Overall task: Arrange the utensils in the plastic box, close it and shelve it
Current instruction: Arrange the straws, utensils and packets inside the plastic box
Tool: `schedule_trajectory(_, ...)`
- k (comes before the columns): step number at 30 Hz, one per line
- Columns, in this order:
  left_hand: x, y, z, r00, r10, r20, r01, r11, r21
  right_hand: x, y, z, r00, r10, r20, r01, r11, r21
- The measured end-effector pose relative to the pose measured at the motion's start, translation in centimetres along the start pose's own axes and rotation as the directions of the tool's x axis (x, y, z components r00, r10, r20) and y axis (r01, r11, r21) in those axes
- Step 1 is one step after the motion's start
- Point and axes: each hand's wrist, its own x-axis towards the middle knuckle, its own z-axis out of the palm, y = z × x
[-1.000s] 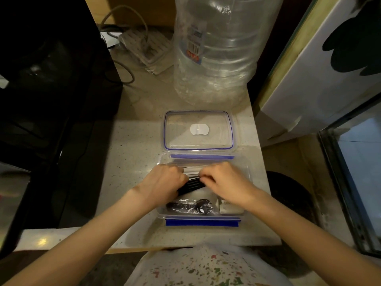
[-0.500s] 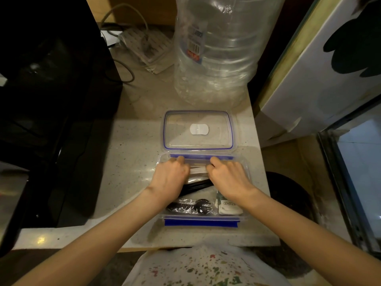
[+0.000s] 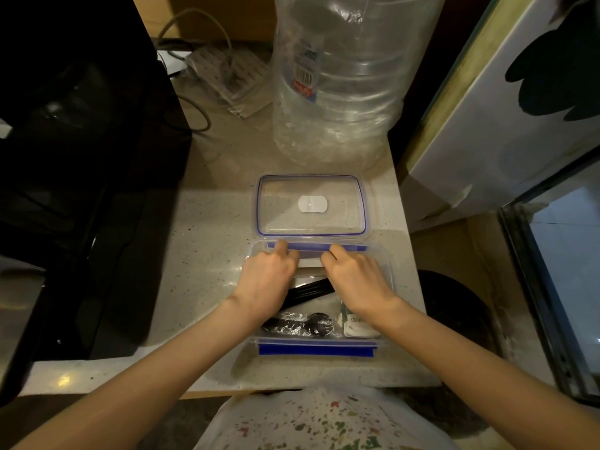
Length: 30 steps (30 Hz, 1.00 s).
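Both hands slid up-frame from the black utensils to the box's far rim.

Left hand (image 3: pixel 268 280) and right hand (image 3: pixel 355 279) now side by side, fingers curled over the blue strip at that rim, holding nothing else as far as visible. Box (image 3: pixel 319 349) open at frame centre; lid (image 3: pixel 311 206) flat just above, touching that rim, long axis left-right, equally near both hands. Wrapped utensils (image 3: pixel 303 324) low in the box. Big bottle (image 3: pixel 337 79) close behind the lid, likely crowding any lift.
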Motion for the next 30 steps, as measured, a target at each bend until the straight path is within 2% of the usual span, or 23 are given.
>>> schedule_trajectory(3, 0.5, -0.1, 0.4, 0.997, 0.064, -0.031, -0.063, 0.997, 0.035, -0.1, 0.0, -0.2, 0.997, -0.008, 0.079, 0.009, 1.0, -0.023)
schedule_trajectory(5, 0.5, 0.3, 0.2, 0.993, 0.091, 0.074, -0.093, 0.995, 0.024, -0.1, -0.1, -0.4, 0.994, -0.008, 0.106, 0.012, 0.999, -0.033)
schedule_trajectory(10, 1.2, 0.1, 0.2, 0.992, 0.098, 0.076, -0.104, 0.991, 0.079, -0.2, 0.2, -0.8, 0.994, -0.006, 0.112, 0.016, 0.995, -0.094)
schedule_trajectory(13, 1.2, -0.1, -0.2, 0.995, 0.064, 0.083, -0.071, 0.994, 0.084, -0.4, 0.6, -0.7, 0.988, -0.029, 0.154, 0.039, 0.997, -0.059)
schedule_trajectory(19, 1.0, 0.1, -0.2, 0.995, 0.02, 0.093, -0.027, 0.997, 0.074, -0.4, 0.7, -0.7, 0.992, 0.044, 0.121, -0.038, 0.998, -0.047)
schedule_trajectory(25, 1.1, 0.0, 0.1, 0.992, 0.071, 0.108, -0.082, 0.99, 0.11, 0.1, -0.3, -1.4, 0.985, 0.099, 0.138, -0.089, 0.993, -0.075)
schedule_trajectory(30, 1.0, -0.3, 0.0, 0.996, 0.062, 0.069, -0.065, 0.997, 0.045, -0.3, 0.5, -1.4, 0.992, 0.035, 0.117, -0.035, 0.999, -0.009)
